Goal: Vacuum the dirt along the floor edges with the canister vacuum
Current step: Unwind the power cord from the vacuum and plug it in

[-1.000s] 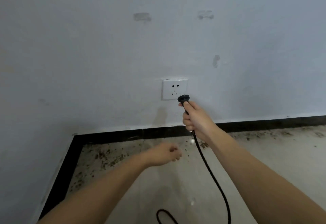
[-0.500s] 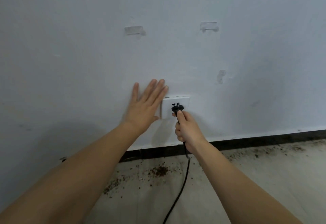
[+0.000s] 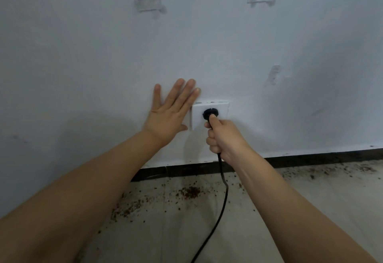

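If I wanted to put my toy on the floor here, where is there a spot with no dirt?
The pale floor right of the black power cord looks mostly bare, between the cord and the right forearm. It is messy along the black skirting and left of the cord, where brown dirt crumbs are scattered.

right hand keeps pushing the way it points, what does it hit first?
The white wall socket. The right hand grips the black plug, which already looks pressed against the socket face, so little travel seems left.
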The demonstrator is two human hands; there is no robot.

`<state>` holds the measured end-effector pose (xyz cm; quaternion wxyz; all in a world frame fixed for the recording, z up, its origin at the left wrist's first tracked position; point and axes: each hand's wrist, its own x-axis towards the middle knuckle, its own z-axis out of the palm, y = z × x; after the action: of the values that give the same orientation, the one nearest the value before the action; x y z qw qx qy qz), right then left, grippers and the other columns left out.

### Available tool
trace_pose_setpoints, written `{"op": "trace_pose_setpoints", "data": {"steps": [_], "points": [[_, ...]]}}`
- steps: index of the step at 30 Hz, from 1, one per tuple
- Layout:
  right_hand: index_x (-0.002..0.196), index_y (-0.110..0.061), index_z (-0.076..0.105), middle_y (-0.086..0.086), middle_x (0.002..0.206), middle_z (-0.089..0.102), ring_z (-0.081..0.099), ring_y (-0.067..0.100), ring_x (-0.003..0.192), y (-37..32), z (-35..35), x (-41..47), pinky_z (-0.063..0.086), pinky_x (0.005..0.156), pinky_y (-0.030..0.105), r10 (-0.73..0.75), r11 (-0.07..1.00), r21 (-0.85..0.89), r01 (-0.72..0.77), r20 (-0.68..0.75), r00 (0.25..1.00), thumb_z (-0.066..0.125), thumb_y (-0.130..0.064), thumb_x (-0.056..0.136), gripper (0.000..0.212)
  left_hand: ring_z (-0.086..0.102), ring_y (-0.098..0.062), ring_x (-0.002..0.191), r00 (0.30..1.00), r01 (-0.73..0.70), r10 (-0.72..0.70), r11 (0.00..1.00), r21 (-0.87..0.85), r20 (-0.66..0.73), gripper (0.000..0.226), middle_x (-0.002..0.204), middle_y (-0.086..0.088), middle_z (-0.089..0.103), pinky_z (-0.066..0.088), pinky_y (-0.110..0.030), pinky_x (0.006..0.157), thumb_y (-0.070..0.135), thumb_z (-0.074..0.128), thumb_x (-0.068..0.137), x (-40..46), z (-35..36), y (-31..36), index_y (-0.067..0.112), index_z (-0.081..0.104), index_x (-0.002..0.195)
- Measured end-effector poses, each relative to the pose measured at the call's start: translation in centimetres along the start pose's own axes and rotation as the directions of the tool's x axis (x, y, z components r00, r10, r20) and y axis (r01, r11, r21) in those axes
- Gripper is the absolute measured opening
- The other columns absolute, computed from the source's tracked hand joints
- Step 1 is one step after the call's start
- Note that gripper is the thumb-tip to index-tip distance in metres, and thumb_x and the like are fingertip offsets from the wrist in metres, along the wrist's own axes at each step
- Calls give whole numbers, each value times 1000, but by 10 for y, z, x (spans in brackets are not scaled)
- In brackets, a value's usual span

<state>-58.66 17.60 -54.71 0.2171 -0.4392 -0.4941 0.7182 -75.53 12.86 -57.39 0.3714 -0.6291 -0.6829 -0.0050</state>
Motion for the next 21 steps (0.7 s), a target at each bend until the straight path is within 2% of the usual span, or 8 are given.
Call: {"op": "trace_pose_setpoints", "data": {"steps": [5,10,12,13,14,16,18,21], "points": [[78,-10,47,-9,38,25,19,5,29,-3,5,8,13,31,14,2,991,131,-3,7,1000,36,-23,105,32,-30,-25,142,1000,-15,15,998,55,-9,150,154,-7,-34,-23,-58,108,58,82,50,-1,3,0,12,-20,150],[78,-11,49,-8,39,27,21,5,30,-8,2,2,14,31,16,74,987,136,-81,53,996,39,-29,105,34,-29,-23,143,996,9,-10,1000,12,92,151,156,-4,-31,-23,-57,108,50,87,50,-1,-8,2,14,-21,150],[82,-10,50,-7,42,29,24,6,32,-11,1,-1,18,31,16,102,982,152,-113,78,992,38,-31,104,33,-28,-23,144,991,39,-41,999,14,127,149,155,-3,-33,-24,-56,109,43,89,53,-3,-11,4,15,-21,150],[85,-10,52,-5,45,33,31,7,34,-12,1,-4,26,34,17,111,983,139,-122,83,990,39,-34,104,34,-28,-23,144,989,51,-53,999,18,140,147,155,-3,-33,-25,-56,109,38,88,56,-4,-13,5,15,-22,149],[89,-10,53,-2,51,41,41,10,40,-12,1,-7,38,40,19,118,988,88,-125,80,990,39,-38,103,35,-28,-23,144,987,59,-62,998,23,149,142,155,-3,-33,-25,-56,110,31,87,60,-5,-16,6,15,-22,149],[101,-11,54,5,73,57,61,17,67,-14,-1,-18,53,66,29,117,986,-127,-111,43,992,38,-47,101,40,-26,-22,144,981,64,-66,998,15,183,129,156,-3,-32,-23,-54,111,13,80,66,-8,-26,6,15,-18,151],[110,-11,51,6,97,60,61,23,98,-24,-11,-38,49,88,35,84,900,-429,-78,-4,996,36,-48,101,41,-16,-23,148,975,51,-42,998,-35,220,117,159,-4,-23,-16,-54,114,1,72,65,-11,-44,3,13,-4,153],[128,-7,46,8,121,54,53,27,114,-52,-31,-72,41,89,32,77,685,-726,-59,-9,997,36,-38,104,40,18,-29,145,954,53,3,983,-178,300,106,159,-13,18,16,-63,111,0,77,54,-10,-84,-3,8,29,149]]}}
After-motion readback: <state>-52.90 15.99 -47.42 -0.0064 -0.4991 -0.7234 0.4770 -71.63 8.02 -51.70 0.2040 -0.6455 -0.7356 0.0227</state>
